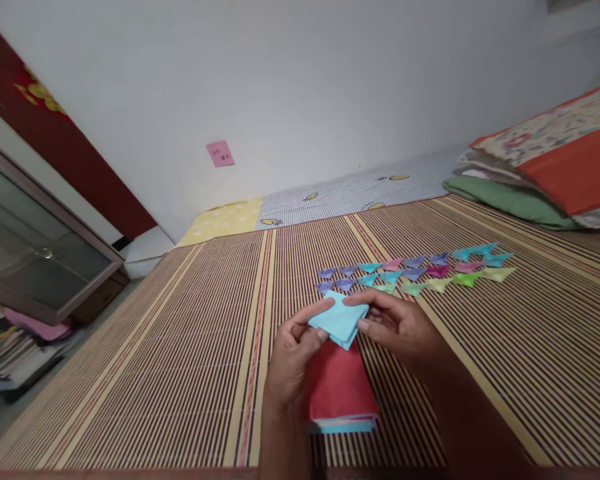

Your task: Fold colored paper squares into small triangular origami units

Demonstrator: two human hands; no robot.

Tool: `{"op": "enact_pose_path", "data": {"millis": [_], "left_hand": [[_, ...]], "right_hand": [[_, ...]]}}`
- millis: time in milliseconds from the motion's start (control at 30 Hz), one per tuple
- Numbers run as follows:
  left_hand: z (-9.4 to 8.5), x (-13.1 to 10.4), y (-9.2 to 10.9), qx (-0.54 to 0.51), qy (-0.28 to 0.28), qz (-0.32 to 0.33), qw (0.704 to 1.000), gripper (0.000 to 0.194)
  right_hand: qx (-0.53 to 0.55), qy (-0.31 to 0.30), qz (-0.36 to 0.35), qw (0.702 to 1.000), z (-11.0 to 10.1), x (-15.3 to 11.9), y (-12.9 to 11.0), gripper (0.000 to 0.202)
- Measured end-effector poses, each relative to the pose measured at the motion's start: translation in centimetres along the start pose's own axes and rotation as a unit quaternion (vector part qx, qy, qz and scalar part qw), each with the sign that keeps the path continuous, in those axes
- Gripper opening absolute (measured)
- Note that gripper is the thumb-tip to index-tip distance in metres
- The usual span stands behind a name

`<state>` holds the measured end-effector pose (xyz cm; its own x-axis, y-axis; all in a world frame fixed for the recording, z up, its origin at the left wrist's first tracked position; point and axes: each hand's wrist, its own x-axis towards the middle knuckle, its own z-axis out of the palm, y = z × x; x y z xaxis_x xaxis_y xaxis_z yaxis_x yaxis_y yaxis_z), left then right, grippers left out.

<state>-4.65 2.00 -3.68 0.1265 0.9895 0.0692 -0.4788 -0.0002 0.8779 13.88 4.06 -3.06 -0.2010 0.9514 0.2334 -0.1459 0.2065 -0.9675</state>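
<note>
Between my two hands is a light blue sheet of origami paper (339,319), folded into a small layered shape with a point toward me. My left hand (296,347) pinches its left side between thumb and fingers. On the right edge, the thumb and fingers of my right hand (397,327) are closed on the same paper. Below the hands lies a stack of origami paper (341,387) with a red sheet on top and light blue edges showing underneath. Just beyond, folded paper pieces (413,273) in blue, purple, pink, green and yellow stand in rows.
Everything rests on a striped bamboo mat (190,360). Folded bedding (555,167) is piled at the far right. A white wall with a pink note (221,153) rises behind. At left stand a glass-fronted cabinet (45,247) and a pile of books (13,350).
</note>
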Motion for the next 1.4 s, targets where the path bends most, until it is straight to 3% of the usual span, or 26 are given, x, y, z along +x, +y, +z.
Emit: {"op": "enact_pose_path", "data": {"millis": [200, 300, 500, 700, 1167, 1267, 1400], "left_hand": [[0.1, 0.3, 0.1, 0.062, 0.009, -0.006, 0.998, 0.038], [0.6, 0.6, 0.1, 0.088, 0.052, 0.001, 0.995, 0.032], [1.6, 0.6, -0.1, 0.137, 0.122, 0.045, 0.982, 0.025], [2.3, 0.6, -0.1, 0.124, 0.176, 0.048, 0.975, 0.027], [2.5, 0.9, -0.4, 0.088, 0.207, 0.072, 0.972, 0.032], [2.3, 0.9, -0.4, 0.087, 0.186, 0.060, 0.977, 0.038], [1.8, 0.7, -0.6, 0.105, 0.143, 0.030, 0.984, 0.024]], "right_hand": [[-0.053, 0.012, -0.070, 0.996, 0.0, 0.5, 0.2, 0.012], [-0.086, 0.010, -0.098, 0.991, 0.2, 0.7, 0.5, 0.020], [-0.055, 0.059, -0.040, 0.996, 1.0, 0.8, 1.8, 0.020], [-0.074, 0.093, -0.048, 0.992, 1.8, 0.6, 2.2, 0.023], [-0.130, 0.078, -0.031, 0.988, 2.3, 0.2, 1.5, 0.022], [-0.135, 0.081, -0.039, 0.987, 2.3, 0.2, 1.5, 0.023], [-0.125, 0.084, -0.038, 0.988, 2.4, 0.3, 1.7, 0.019]]}}
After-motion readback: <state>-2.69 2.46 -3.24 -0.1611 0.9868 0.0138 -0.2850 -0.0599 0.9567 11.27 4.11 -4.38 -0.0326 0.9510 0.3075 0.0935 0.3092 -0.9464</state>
